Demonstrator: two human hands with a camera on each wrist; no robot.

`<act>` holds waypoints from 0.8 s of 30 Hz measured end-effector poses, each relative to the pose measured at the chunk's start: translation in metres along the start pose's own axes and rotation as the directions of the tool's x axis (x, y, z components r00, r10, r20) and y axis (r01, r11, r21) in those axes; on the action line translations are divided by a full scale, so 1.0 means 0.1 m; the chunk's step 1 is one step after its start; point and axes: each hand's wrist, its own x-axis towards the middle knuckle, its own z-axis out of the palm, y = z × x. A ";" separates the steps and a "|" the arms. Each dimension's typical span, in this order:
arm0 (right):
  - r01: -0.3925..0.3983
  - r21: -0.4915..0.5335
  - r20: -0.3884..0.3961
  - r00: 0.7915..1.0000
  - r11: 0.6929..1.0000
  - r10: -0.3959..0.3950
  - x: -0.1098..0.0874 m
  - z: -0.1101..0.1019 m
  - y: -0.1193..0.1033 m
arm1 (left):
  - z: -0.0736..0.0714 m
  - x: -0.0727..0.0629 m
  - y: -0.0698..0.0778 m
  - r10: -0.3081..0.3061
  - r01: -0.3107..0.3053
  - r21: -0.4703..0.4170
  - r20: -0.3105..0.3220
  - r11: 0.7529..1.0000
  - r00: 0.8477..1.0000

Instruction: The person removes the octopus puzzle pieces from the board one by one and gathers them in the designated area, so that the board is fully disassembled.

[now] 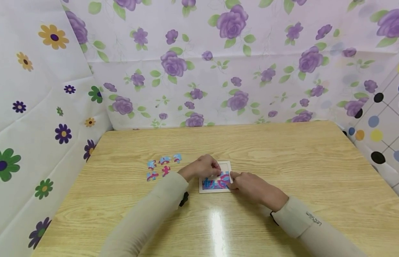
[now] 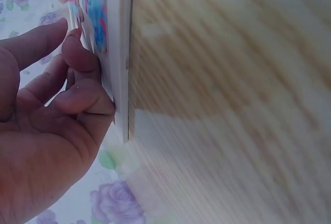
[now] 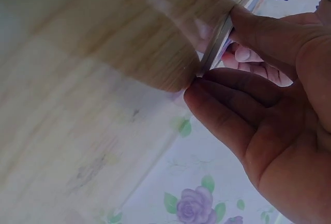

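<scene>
A white-rimmed jigsaw tray [image 1: 215,191] lies on the table, with joined blue, pink and purple pieces [image 1: 223,184] along its near part and right side. My left hand [image 1: 204,167] reaches over it from the left, its fingers bent. Its thumb and fingertips pinch a puzzle piece low over the tray, mostly hidden by the fingers. In the left wrist view, the left hand [image 2: 57,100] is right against the tray's side. My right hand [image 1: 250,185] steadies the tray's right edge. In the right wrist view, its thumb [image 3: 248,27] rests on the rim and fairly straight fingers touch the edge.
Several loose puzzle pieces [image 1: 165,170] in blue and pink lie on the wooden table [image 1: 267,153], left of the tray. Flowered cloth [image 1: 199,64] hangs behind the table, and more patterned cloth stands at both sides.
</scene>
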 end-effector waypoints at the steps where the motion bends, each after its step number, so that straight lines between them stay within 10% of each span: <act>1: 0.004 -0.003 0.002 1.000 1.000 -0.004 0.00 0.00 0.00 | 0.00 0.00 0.00 -0.003 0.003 0.000 0.004 1.000 1.000; 24: 0.029 -0.058 0.028 0.999 0.998 -0.027 0.03 -0.04 -0.02 | 0.04 0.02 0.06 -0.114 0.112 -0.031 -0.037 0.993 0.993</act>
